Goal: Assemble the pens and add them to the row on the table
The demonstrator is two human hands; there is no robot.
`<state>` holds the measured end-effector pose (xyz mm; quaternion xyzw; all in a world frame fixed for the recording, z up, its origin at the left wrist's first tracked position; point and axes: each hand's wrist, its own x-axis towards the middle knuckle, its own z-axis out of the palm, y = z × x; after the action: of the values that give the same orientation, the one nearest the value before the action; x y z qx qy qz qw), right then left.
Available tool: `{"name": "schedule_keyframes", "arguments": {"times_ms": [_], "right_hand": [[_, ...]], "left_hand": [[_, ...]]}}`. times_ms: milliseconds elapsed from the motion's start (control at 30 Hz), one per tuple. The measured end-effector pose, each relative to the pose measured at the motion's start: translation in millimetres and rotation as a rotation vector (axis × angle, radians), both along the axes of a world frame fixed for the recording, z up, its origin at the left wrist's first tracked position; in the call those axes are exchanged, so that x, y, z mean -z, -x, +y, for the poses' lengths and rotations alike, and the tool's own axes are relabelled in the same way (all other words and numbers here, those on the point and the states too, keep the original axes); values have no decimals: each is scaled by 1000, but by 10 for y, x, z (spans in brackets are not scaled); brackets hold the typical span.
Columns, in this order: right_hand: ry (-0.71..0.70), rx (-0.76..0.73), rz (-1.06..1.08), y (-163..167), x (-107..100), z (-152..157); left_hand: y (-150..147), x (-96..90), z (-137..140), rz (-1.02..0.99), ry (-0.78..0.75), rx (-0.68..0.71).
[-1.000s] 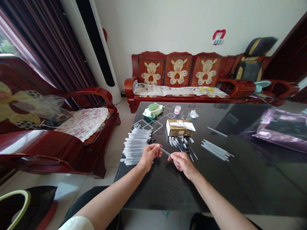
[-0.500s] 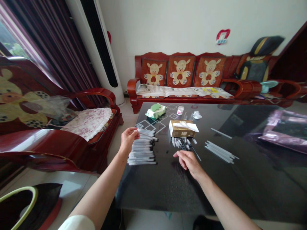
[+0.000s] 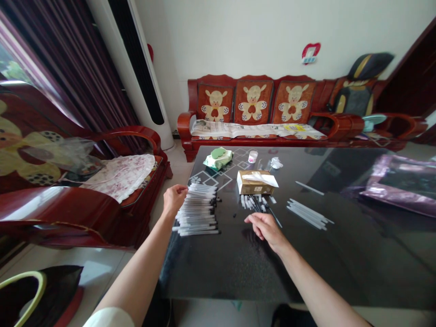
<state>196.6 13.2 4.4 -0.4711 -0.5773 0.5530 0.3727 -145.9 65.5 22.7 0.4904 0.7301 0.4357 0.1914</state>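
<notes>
My left hand (image 3: pixel 175 199) is at the left ends of a row of pens (image 3: pixel 197 211) with clear, whitish barrels and black tips. Its fingertips are drawn together, and no pen shows between them. One pen near the middle sticks out to the right of the row. Above the table's near half hovers my right hand (image 3: pixel 264 227), index finger stretched out and the others loosely curled, holding nothing visible. Just beyond it lie clear pen caps (image 3: pixel 245 202) and thin black pen parts (image 3: pixel 256 204). A tiny black piece (image 3: pixel 234 215) is left of its fingertip.
Behind the caps stands a tissue box (image 3: pixel 254 185). Pale empty-looking tubes (image 3: pixel 306 214) lie right, with a single tube (image 3: pixel 309 188) behind. Farther back are a wipes pack (image 3: pixel 218 159), a small white tub (image 3: pixel 252 157) and crumpled white material (image 3: pixel 275 162). A purple plastic bag (image 3: pixel 374 181) sits right.
My left hand has drawn left, off the pen it held, which now lies on the row. My right hand keeps its pose. The view has shifted slightly.
</notes>
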Motion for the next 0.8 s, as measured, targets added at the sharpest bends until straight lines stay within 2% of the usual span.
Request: {"name": "schedule_keyframes", "arguments": {"times_ms": [67, 167, 333, 433, 500, 667, 800], "right_hand": [[-17, 36, -57, -55, -9, 37], [-102, 150, -211, -267, -14, 155], [-353, 500, -685, -945, -6, 426], [-430, 684, -908, -1294, 14, 515], [-445, 712, -951, -1411, 45, 534], [-535, 657, -1017, -1444, 182, 602], [-489, 638, -1194, -1565, 289, 796]], "left_hand": [[19, -21, -9, 186, 49, 4], [36, -32, -9, 330, 104, -3], [38, -41, -12, 411, 176, 6], [11, -82, -31, 404, 187, -6], [-20, -114, -41, 396, 167, -10], [-92, -136, -31, 400, 138, 12], [-110, -118, -17, 392, 133, 17]]}}
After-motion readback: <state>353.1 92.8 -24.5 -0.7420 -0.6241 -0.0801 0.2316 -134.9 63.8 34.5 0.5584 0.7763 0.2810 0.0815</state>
